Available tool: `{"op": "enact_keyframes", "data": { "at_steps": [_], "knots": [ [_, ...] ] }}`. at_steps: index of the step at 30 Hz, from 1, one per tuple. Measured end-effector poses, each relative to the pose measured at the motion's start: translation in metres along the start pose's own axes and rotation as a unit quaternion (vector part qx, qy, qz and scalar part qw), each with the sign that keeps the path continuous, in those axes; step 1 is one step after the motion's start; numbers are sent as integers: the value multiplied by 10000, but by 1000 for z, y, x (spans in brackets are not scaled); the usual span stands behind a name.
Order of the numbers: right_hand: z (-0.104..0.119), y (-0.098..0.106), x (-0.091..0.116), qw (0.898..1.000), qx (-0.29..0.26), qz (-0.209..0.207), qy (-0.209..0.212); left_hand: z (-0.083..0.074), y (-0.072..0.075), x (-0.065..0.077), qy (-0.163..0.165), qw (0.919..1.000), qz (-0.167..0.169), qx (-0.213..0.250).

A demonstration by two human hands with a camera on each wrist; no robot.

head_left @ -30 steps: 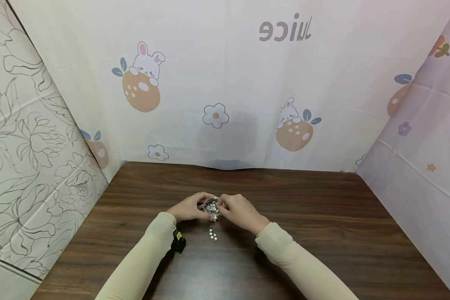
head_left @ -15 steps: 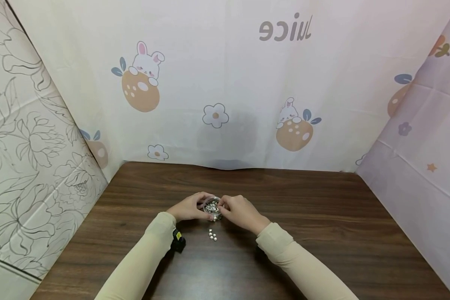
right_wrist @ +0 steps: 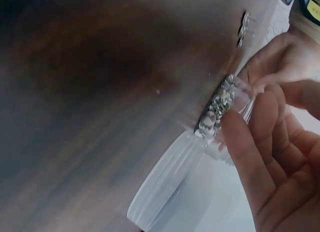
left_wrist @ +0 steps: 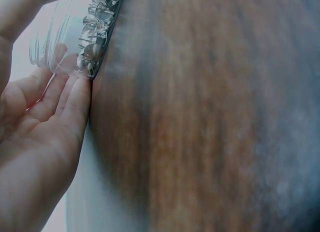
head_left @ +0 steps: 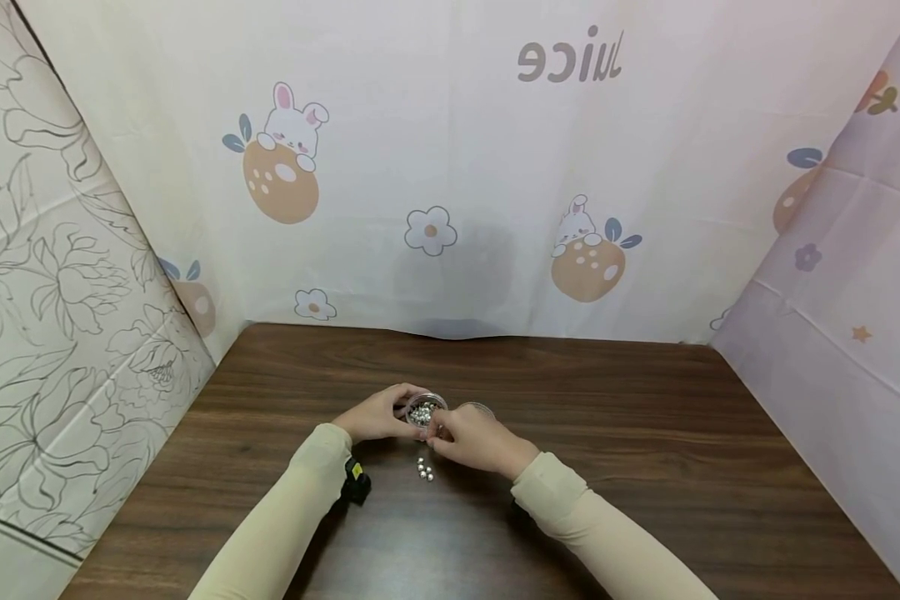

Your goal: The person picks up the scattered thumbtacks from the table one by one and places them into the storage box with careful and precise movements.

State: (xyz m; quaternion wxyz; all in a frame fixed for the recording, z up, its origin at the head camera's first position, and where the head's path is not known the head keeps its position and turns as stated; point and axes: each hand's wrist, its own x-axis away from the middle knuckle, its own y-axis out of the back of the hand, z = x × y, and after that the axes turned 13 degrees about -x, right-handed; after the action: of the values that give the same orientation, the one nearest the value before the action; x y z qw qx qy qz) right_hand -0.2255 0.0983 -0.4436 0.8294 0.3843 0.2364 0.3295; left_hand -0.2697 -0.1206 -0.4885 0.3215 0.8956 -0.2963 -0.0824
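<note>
My left hand (head_left: 381, 414) curls its thumb and fingers round the side of a clear plastic jar (left_wrist: 46, 48) standing on the table. Silver thumbtacks (head_left: 422, 413) lie in the jar, their shiny heads also showing through its wall in both wrist views. At the jar's right front is my right hand (head_left: 474, 437), its fingers bent and the fingertips close together; whether a thumbtack sits between them is hidden. Several loose thumbtacks (head_left: 425, 472) rest in a small group on the table, nearer me than the jar; the right wrist view catches them edge-on.
A clear round lid (right_wrist: 167, 184) lies just right of the jar, partly behind my right hand in the head view. The brown wood-grain table (head_left: 645, 467) meets printed cloth (head_left: 450, 167) at the back. A black wrist device (head_left: 357, 483) sits under the left cuff.
My right hand has moved from the jar's rim toward me and slightly left, uncovering the lid behind it. The left hand, jar and loose thumbtacks stay in place.
</note>
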Motion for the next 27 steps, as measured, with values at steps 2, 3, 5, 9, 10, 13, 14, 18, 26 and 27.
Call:
{"op": "enact_keyframes", "data": {
  "at_steps": [2, 3, 5, 9, 10, 13, 14, 18, 26, 27],
  "knots": [
    [2, -2, 1, 9998, -13, 171, 113, 0, 0, 0, 11, 10000, -23, -57],
    [3, -3, 2, 9996, -56, 257, 141, 0, 0, 0, 9, 10000, -38, -83],
    [5, -5, 3, 9989, -183, 402, 158, 0, 0, 0, 20, 9999, -54, -123],
    [7, -8, 3, 9983, -159, 519, 204, -2, 1, 0, -14, 9999, -72, -135],
    [8, -9, 3, 9982, -167, 537, 197, -2, 1, 0, -19, 9999, -74, -132],
    [8, -11, 3, 9981, -137, 567, 190, -3, 1, 0, -76, 9999, -82, -95],
    [9, -11, 3, 9981, -107, 582, 193, -3, 1, 0, -105, 9999, -77, -82],
    [9, -14, 4, 9980, 41, 610, 157, -8, 1, 2, -214, 9997, -54, 44],
    [14, -17, 4, 9977, 452, 508, 77, -28, 8, 12, -256, 9994, 66, 219],
    [15, -17, 4, 9974, 517, 485, 107, -29, 8, 13, -235, 9995, 73, 217]
  ]
}}
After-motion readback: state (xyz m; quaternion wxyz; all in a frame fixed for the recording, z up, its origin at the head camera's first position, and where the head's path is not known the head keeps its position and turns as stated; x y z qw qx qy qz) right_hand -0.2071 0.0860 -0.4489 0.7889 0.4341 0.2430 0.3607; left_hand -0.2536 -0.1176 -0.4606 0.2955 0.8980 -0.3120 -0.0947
